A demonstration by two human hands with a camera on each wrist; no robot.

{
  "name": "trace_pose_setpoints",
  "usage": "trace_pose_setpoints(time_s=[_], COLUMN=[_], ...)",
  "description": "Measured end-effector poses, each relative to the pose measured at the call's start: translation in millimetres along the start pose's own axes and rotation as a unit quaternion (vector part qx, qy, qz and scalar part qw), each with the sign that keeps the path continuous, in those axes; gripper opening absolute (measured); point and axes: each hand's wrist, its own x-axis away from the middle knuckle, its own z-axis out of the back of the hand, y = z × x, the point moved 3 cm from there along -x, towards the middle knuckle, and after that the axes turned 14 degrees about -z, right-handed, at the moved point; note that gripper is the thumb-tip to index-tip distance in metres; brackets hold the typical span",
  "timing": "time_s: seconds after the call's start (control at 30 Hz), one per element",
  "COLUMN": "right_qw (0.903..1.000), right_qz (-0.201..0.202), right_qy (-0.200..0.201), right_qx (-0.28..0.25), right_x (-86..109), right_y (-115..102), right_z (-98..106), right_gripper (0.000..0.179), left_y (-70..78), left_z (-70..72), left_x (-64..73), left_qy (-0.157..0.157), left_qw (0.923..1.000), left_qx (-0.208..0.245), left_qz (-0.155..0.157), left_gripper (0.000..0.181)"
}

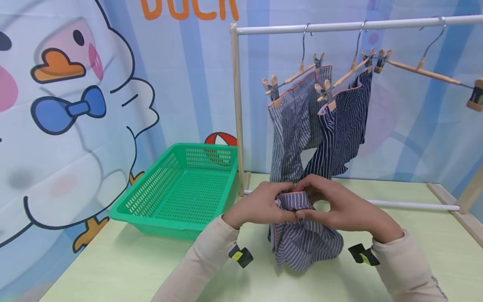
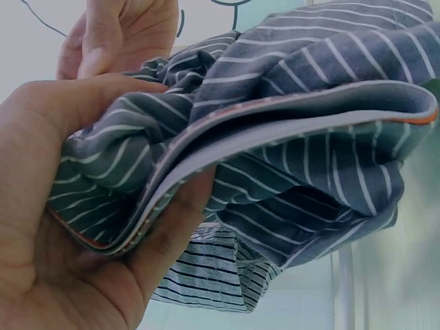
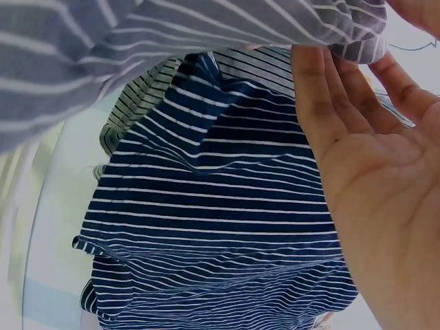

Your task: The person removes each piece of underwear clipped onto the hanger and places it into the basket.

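Note:
Dark grey shorts with white stripes and an orange-edged waistband (image 1: pixel 307 247) are bunched up in both hands over the table, the lower part drooping below them. My left hand (image 1: pixel 262 204) grips the bunched cloth from the left, thumb on the near side. In the left wrist view, the waistband (image 2: pixel 289 110) gapes between folds and the left fingers reach in under the cloth. From the right, my right hand (image 1: pixel 337 205) pinches the same cloth between thumb and fingers. The right wrist view shows those right fingers (image 3: pixel 354 103) at the cloth's edge, partly hidden by it.
Behind the hands stands a rack with a white rail (image 1: pixel 271 30). Clipped to hangers are grey striped shorts (image 1: pixel 294 121) and navy striped shorts (image 1: pixel 345 121). A third hanger (image 1: pixel 426 72) carries no garment. At left, a green basket (image 1: pixel 124 214) sits on the table (image 1: pixel 143 268).

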Motion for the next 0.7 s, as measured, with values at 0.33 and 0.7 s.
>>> trace_pose_setpoints(time_s=[0.33, 0.7], right_qw=[0.9985, 0.9962], right_qz=[-0.055, -0.079], right_qy=[0.002, -0.019], right_qx=[0.003, 0.029], right_x=[1.1, 1.6], right_y=[-0.1, 3.9], right_z=[2.2, 1.2], right_gripper=[0.039, 0.057], left_y=[1.9, -0.5], left_z=[3.3, 7.6], left_x=[1.3, 3.8], left_qy=[0.024, 0.041], left_qw=[0.9996, 0.9991], left_qx=[-0.015, -0.008], left_qz=[0.0, 0.008], left_gripper=[0.024, 0.024])
